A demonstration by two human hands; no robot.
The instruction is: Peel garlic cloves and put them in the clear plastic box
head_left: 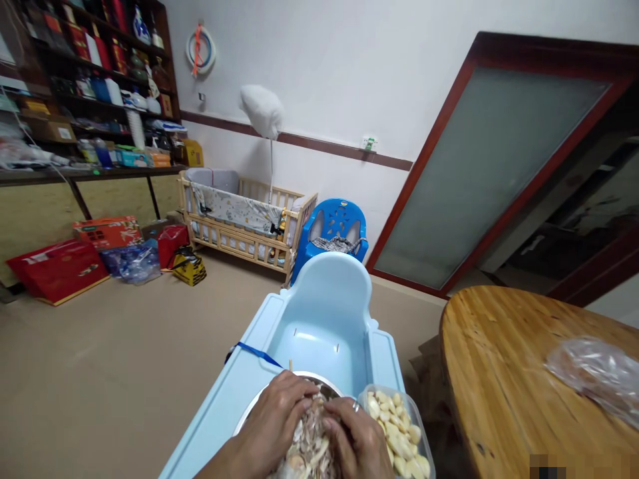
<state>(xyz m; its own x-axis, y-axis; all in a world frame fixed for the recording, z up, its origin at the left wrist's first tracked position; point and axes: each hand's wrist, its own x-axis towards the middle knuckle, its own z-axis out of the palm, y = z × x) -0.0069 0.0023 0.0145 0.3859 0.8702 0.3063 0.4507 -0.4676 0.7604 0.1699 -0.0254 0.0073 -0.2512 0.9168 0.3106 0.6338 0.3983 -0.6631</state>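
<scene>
At the bottom edge of the view, on a pale blue plastic high chair tray:
Garlic skins: a heap of papery, beige-and-purplish garlic skins and cloves [310, 442] fills a round metal bowl [249, 412], which sits on the tray just in front of the person.
Left hand: the left hand [277, 419] lies on the left side of the heap, fingers curled down and pressed into the skins; whether it pinches a single clove cannot be told.
Right hand: the right hand [354, 439], with a ring on one finger, lies on the right side of the heap, fingers bent inward toward the left hand; its grip is likewise hidden by the skins.
Peeled cloves: a clear plastic rectangular tub [418, 414] holding pale yellow peeled garlic cloves [397, 432] stands just beside the bowl, to its right.
High chair: the pale blue plastic high chair [327, 313] carries both containers; a blue strap [252, 351] crosses its left side.
Table: a round varnished wooden table [499, 372] stands to the right, with a crumpled clear plastic bag [596, 372] on it.
Background: a wooden baby cot [244, 223], a bright blue plastic chair [334, 226] and dark shelves [90, 73] stand along the far walls.
</scene>
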